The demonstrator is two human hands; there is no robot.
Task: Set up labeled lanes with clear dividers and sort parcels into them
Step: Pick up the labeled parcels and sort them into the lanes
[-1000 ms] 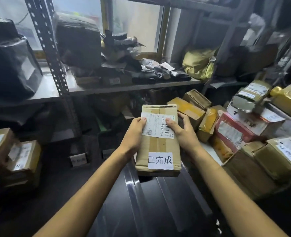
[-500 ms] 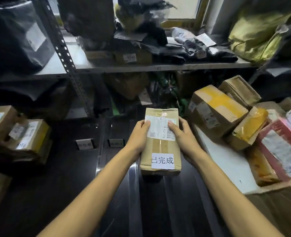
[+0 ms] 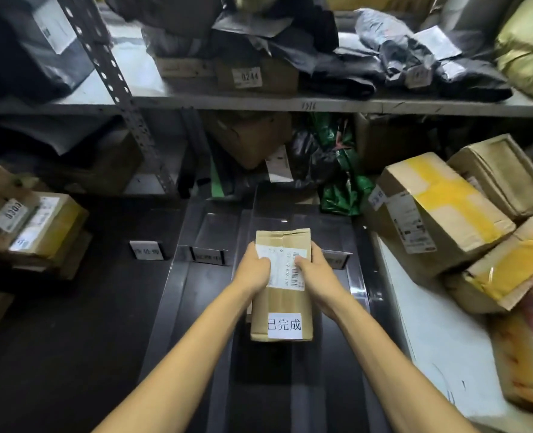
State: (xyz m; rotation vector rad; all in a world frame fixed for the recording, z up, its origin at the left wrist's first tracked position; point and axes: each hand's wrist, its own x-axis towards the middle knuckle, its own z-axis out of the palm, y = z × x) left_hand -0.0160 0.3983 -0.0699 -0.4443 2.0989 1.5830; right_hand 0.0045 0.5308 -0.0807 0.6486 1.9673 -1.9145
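Two hands on one parcel here. Left hand wrapped round the left edge of the brown cardboard box, right hand clamped on the right edge, thumbs lying across the white shipping label near the far end. Nothing slack about either grip. White sticker with printed characters stuck on the near end of the box, facing up.

Box lined up lengthwise over the dark glossy surface, between two clear dividers running away from the camera. Hard to say whether actually resting on the surface or held just above it. Small white lane tags standing in a row just past the box: one off to the left, another at the near end of the left clear divider, a third peeking out behind the right hand. Print on all three too blurry to read.

Heaps of other parcels around. Stack of taped cardboard boxes on the left, well apart from the lanes. On the right, a big box with yellow tape leaning on more boxes over a white tabletop. Grey metal shelf straight ahead, loaded with black poly bags and a carton tagged 0244. Green-printed bag wedged under the shelf just beyond the dividers.
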